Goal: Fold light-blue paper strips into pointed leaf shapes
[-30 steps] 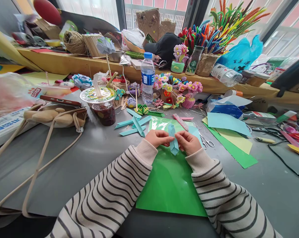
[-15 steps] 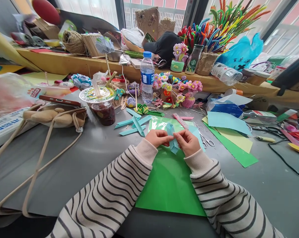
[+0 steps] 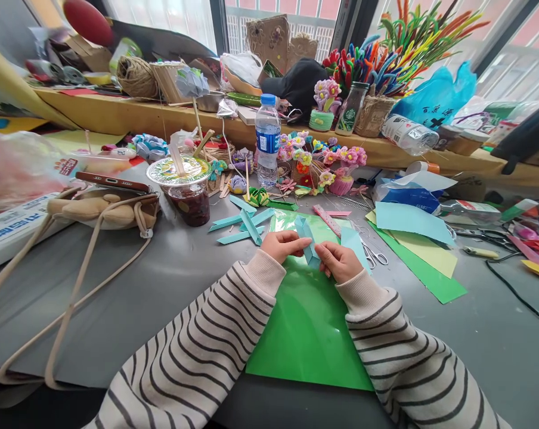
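Between my two hands is a folded light-blue paper strip [image 3: 306, 236], held up above a green sheet [image 3: 309, 333] in a glossy clear sleeve. My left hand [image 3: 285, 245] pinches the strip's left side between thumb and fingers. On the lower right edge, my right hand [image 3: 338, 261] grips the same strip, its fingers closed. Several folded light-blue paper pieces [image 3: 251, 226] lie in a loose pile beyond my left hand. A flat light-blue paper [image 3: 354, 241] and small scissors [image 3: 377, 256] rest just beyond my right hand. A pink patterned strip [image 3: 327, 220] lies behind the hands.
A lidded drink cup [image 3: 186, 199] and a beige bag [image 3: 104, 211] with a phone on it stand left. A water bottle [image 3: 268, 143] and paper flowers stand at the back. Coloured sheets [image 3: 415, 223], black-handled scissors [image 3: 488, 238] and a cable lie right.
The blue strip has tilted and shifted slightly left in my fingers. My right hand has slid a little lower along its edge. The other things have stayed in place.
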A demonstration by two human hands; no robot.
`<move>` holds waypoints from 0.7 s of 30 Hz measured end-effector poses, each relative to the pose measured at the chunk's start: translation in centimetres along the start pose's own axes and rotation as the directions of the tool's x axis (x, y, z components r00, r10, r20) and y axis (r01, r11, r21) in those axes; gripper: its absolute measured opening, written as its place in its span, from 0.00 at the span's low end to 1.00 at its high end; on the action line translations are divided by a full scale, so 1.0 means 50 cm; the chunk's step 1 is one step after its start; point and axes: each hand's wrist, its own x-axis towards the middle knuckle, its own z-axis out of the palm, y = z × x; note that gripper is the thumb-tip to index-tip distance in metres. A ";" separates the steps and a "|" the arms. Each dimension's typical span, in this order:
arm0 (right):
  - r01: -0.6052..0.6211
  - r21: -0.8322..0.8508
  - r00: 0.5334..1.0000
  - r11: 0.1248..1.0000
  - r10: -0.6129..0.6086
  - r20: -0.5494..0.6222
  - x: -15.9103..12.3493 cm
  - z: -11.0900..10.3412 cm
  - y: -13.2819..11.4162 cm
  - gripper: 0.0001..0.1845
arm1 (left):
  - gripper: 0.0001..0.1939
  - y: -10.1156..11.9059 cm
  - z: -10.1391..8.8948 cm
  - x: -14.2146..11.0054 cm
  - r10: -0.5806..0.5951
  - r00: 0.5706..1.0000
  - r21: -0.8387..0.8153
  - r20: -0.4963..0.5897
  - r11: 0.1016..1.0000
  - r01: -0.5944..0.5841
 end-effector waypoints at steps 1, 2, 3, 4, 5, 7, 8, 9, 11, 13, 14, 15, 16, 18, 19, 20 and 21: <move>0.010 -0.025 1.000 1.000 -0.009 0.020 -0.001 -0.001 0.001 0.20 | 0.14 0.000 -0.001 0.000 0.011 1.000 0.021 0.003 1.000 -0.011; 0.019 -0.038 0.999 0.999 -0.018 0.030 -0.001 -0.001 0.002 0.20 | 0.14 0.000 -0.002 0.000 0.019 1.000 0.041 0.007 0.999 -0.020; 0.026 -0.044 0.999 0.999 -0.024 0.033 -0.001 -0.001 0.002 0.19 | 0.14 0.000 -0.003 -0.001 0.024 1.000 0.058 0.009 0.998 -0.025; 0.028 -0.046 0.999 0.999 -0.026 0.031 -0.001 -0.002 0.002 0.19 | 0.14 0.000 -0.003 -0.001 0.026 1.000 0.072 0.012 0.997 -0.027; 0.027 -0.045 0.999 0.999 -0.026 0.029 -0.001 -0.002 0.002 0.19 | 0.14 0.000 -0.004 -0.002 0.027 1.000 0.081 0.016 0.996 -0.028; 0.025 -0.040 0.999 0.999 -0.024 0.023 0.000 -0.002 0.000 0.18 | 0.14 0.000 -0.005 -0.003 0.030 0.999 0.082 0.019 0.996 -0.031; 0.019 -0.031 1.000 0.999 -0.018 0.023 0.000 -0.003 0.000 0.18 | 0.14 0.000 -0.005 -0.003 0.031 0.999 0.078 0.020 0.996 -0.032; 0.007 -0.013 1.000 1.000 -0.007 0.028 0.000 -0.003 -0.001 0.18 | 0.14 0.000 -0.005 -0.002 0.030 0.999 0.070 0.021 0.997 -0.032; -0.040 0.055 0.998 0.998 0.038 0.049 0.001 -0.004 -0.002 0.20 | 0.14 -0.001 -0.004 -0.001 0.020 1.000 0.045 0.022 0.999 -0.021; -0.100 0.130 0.993 0.986 0.090 0.082 0.002 -0.005 -0.001 0.22 | 0.13 -0.001 -0.004 0.000 0.000 1.000 0.015 0.020 1.000 0.000; -0.119 0.152 0.990 0.981 0.105 0.098 0.002 -0.005 0.000 0.23 | 0.13 -0.001 -0.003 0.000 -0.010 1.000 0.001 0.018 1.000 0.010; -0.128 0.162 0.988 0.979 0.111 0.110 0.003 -0.005 0.001 0.24 | 0.12 -0.001 -0.003 0.000 -0.017 1.000 -0.011 0.016 1.000 0.017; -0.129 0.160 0.987 0.979 0.110 0.119 0.003 -0.005 0.002 0.24 | 0.12 0.000 -0.002 0.000 -0.022 1.000 -0.022 0.016 1.000 0.023; -0.120 0.150 0.986 0.981 0.101 0.129 0.003 -0.005 0.003 0.24 | 0.12 0.003 -0.001 -0.002 -0.030 0.999 -0.037 0.020 0.999 0.031; -0.120 0.150 0.986 0.981 0.100 0.132 0.003 -0.005 0.004 0.23 | 0.11 0.005 -0.001 -0.003 -0.033 0.999 -0.046 0.022 0.998 0.034; -0.120 0.152 0.986 0.981 0.100 0.133 0.003 -0.005 0.004 0.23 | 0.11 0.007 -0.001 -0.003 -0.036 0.999 -0.055 0.023 0.998 0.037; -0.121 0.156 0.986 0.980 0.100 0.132 0.003 -0.004 0.004 0.23 | 0.11 0.008 -0.001 -0.004 -0.039 0.999 -0.063 0.025 0.997 0.040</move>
